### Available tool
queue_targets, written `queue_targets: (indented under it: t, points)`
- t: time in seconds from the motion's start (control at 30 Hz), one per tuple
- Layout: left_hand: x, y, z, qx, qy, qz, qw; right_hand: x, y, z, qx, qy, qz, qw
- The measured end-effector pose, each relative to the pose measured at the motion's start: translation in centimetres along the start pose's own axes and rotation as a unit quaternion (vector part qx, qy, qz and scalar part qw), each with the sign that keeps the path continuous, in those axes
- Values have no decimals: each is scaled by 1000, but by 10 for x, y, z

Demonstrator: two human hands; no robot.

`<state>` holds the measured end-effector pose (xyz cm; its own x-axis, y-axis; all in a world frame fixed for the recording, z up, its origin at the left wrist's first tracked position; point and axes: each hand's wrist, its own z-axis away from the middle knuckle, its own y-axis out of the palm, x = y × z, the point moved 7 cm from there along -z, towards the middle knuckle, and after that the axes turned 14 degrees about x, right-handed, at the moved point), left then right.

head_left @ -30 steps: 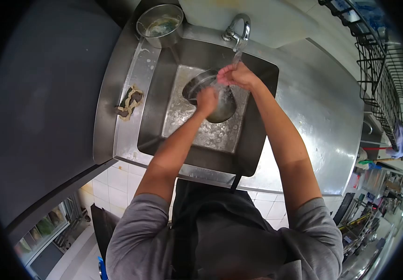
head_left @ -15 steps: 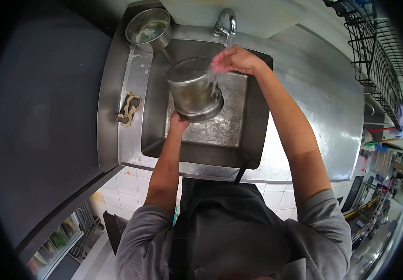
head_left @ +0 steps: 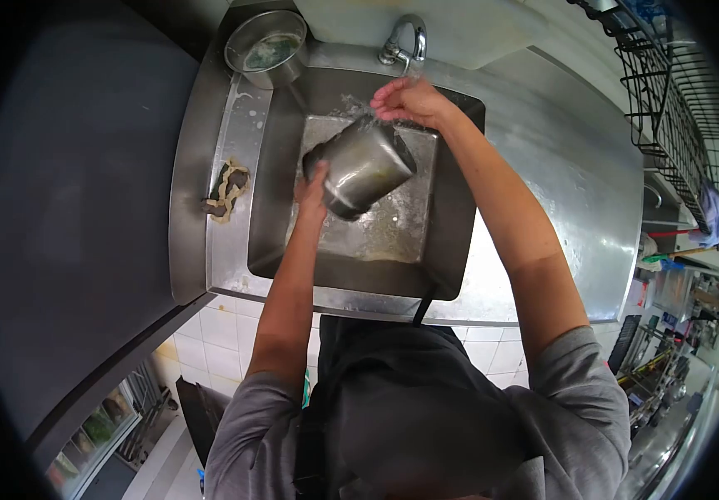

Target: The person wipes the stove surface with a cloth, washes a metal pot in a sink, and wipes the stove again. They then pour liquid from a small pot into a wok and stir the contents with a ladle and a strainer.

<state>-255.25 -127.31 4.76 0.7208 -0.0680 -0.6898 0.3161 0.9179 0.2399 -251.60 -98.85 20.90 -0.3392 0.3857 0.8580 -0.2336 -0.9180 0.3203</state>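
A cylindrical metal pot (head_left: 366, 171) lies tilted over the steel sink (head_left: 447, 225). My left hand (head_left: 313, 190) grips its left end, with the fingers partly behind the metal. Above the pot, just under the faucet (head_left: 403, 42), is my right hand (head_left: 409, 100), its fingers loosely spread and holding nothing. Water runs over that hand and splashes around the pot's upper side. A second round metal pot (head_left: 267, 52) with cloudy water in it stands at the sink's upper left corner.
A crumpled brown and beige cloth or scrap (head_left: 228, 192) lies on the left ledge. Steel counter (head_left: 559, 200) extends to the right of the sink. A black wire rack (head_left: 655, 108) hangs at the upper right. A dark panel (head_left: 84, 167) fills the left side.
The pot has turned from nearly upright to tilted sideways. My left hand has moved up along with it. My right hand has shifted slightly left under the water.
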Motion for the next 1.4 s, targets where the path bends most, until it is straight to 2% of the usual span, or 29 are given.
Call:
queue_targets:
  t: [0.07,0.1,0.13,0.2,0.23,0.27,0.3,0.37,0.4,0.47,0.5,0.57,0.6,0.63,0.67,0.73,0.77,0.8,0.87,0.97,1.03,1.07,1.1,1.17,1.27,1.37,1.4]
  points:
    - [-24,63,-7,176,172,-139,959,-9,2,-3,12,-4,-9,1000]
    - [-27,83,-6,84,173,-406,893,-15,1,-5,29,-12,-20,999]
    - [-36,115,27,64,216,-541,810,-17,1,-7,46,-22,-31,998]
    - [-11,145,53,171,232,-632,719,-20,9,5,49,53,118,990]
    - [4,145,56,199,262,-679,656,-21,12,10,50,89,191,976]
    - [26,142,54,227,290,-721,587,-21,3,9,27,39,215,975]
    - [37,144,58,252,316,-756,515,-20,-4,9,16,15,153,988]
    - [37,137,62,254,343,-767,479,-20,-16,11,-8,-33,24,999]
    - [33,133,66,255,354,-773,461,-24,-12,11,37,-8,21,999]
    - [23,126,73,282,344,-771,456,-32,-3,13,126,39,12,991]
    - [15,124,75,294,342,-769,452,-29,-11,14,71,28,53,996]
    - [1,119,93,287,398,-753,440,-24,-26,18,-39,7,139,989]
    - [-3,115,103,282,422,-743,435,-22,-36,22,-86,-18,357,930]
    - [-6,113,108,277,433,-735,441,-29,-46,28,-128,-41,555,821]
    - [-11,111,112,271,445,-727,446,-22,-35,36,-165,-64,722,668]
    - [-21,109,115,263,459,-720,449,-41,-51,39,-151,71,572,803]
    - [-25,109,115,263,460,-720,448,-53,-51,47,-140,138,484,853]
    - [-33,110,118,262,462,-720,446,-51,-47,54,-146,105,461,869]
    - [-70,103,128,224,471,-638,567,-46,-42,68,-157,40,415,895]
    - [-104,73,125,118,468,-448,753,-42,-36,89,-209,73,365,904]
    - [-93,48,98,118,324,-261,902,-46,-36,90,-230,22,442,867]
    - [-67,41,72,161,178,-141,960,-44,-34,89,-240,-6,479,844]
    - [-35,39,52,197,25,-16,980,-42,-29,90,-242,-15,496,834]
    - [-6,29,15,171,66,-31,983,-34,-10,93,-244,-33,530,811]
    - [-22,39,23,152,125,2,980,5,53,121,-312,-252,669,626]
    - [-33,47,36,144,152,-10,978,-29,74,100,-154,-300,599,726]
    - [-36,51,37,142,158,-25,977,-56,49,72,-190,-228,456,839]
